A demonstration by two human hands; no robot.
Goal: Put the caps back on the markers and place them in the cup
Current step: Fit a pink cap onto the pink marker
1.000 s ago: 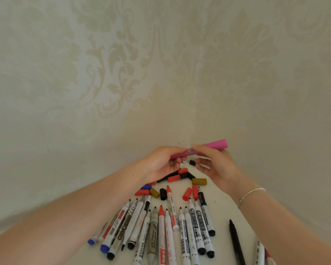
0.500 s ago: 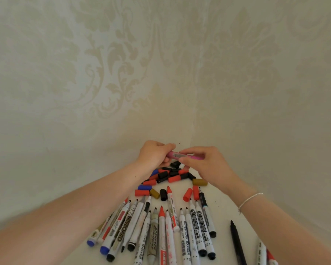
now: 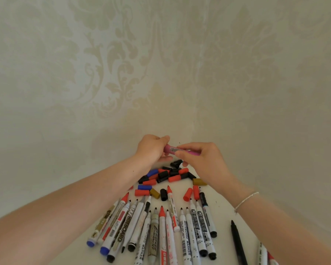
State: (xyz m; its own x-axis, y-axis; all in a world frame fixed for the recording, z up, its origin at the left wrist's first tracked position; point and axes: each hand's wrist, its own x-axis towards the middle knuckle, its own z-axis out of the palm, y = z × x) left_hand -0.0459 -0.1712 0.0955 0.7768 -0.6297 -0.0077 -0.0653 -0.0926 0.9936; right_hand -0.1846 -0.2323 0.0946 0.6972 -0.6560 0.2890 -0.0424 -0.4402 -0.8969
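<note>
A pink marker lies level between both hands, above the far end of the white table. My left hand grips its left end and my right hand pinches its right part; I cannot tell cap from barrel under the fingers. Below the hands lies a heap of loose red, black and blue caps. Closer to me, several uncapped markers lie side by side, tips pointing away. No cup is in view.
A black pen lies alone at the right, and two more markers show at the bottom right edge. Patterned wallpaper walls meet in a corner right behind the table.
The hands slid closer together along the pink marker, so less of it shows now. Its long right end, which stuck out a second ago, is mostly under my right hand.
</note>
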